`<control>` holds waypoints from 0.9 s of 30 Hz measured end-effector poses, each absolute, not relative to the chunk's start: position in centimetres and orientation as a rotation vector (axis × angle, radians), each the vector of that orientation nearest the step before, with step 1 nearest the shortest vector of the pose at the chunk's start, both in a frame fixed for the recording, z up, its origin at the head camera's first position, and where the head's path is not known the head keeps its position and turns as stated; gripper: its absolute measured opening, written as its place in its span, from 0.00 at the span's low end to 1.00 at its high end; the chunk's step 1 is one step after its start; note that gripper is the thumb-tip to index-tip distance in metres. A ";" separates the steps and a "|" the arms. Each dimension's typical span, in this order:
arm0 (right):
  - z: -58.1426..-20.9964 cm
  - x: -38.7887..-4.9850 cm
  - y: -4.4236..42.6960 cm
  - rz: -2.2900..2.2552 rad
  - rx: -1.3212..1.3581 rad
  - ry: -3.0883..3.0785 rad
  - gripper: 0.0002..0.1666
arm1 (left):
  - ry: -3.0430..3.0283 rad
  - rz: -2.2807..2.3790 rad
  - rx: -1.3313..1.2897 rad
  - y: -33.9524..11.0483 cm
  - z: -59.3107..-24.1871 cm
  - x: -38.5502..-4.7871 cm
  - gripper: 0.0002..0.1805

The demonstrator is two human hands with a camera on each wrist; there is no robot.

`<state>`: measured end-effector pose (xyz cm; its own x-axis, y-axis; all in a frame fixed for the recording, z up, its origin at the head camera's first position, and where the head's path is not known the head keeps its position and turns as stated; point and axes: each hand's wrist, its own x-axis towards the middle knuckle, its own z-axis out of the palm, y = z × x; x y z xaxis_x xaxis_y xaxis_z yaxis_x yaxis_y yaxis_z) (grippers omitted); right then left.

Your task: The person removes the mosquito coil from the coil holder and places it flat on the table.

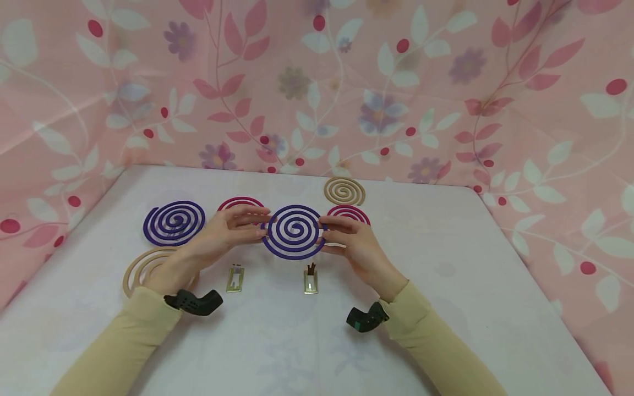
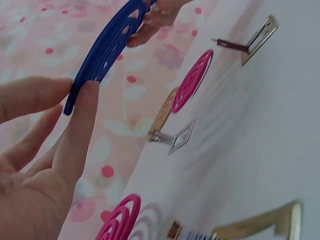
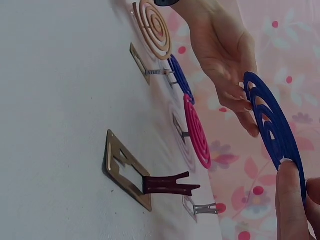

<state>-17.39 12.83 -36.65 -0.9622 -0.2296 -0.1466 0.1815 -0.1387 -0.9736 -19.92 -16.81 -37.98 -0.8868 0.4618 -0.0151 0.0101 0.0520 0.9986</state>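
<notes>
Two hands, left hand [image 1: 233, 228] and right hand [image 1: 354, 239], pinch opposite edges of a blue coil [image 1: 297, 226] held above the surface [image 1: 446, 297]. In front, a left stand [image 1: 235, 289] and right stand [image 1: 311, 291] raise clips. A left pink coil [image 1: 241, 198] touching another stand's clip [image 3: 186, 134], a right pink coil [image 1: 348, 207] and far tan coil [image 1: 344, 191] are behind; a second blue coil [image 1: 177, 220] and near tan coil [image 1: 126, 275] sit left.

Space below held coil [image 1: 296, 227] (save prongs [image 3: 169, 185])
</notes>
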 end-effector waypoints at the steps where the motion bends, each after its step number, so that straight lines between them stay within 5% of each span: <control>1: -36.7 -17.4 13.1 -2.186 -0.056 1.862 0.21 | 1.999 1.911 0.469 -16.5 -38.0 -19.8 0.28; 27: -37.5 -17.8 19.2 -2.123 0.030 1.979 0.28 | 1.853 2.260 0.134 -8.0 -39.4 -18.7 0.25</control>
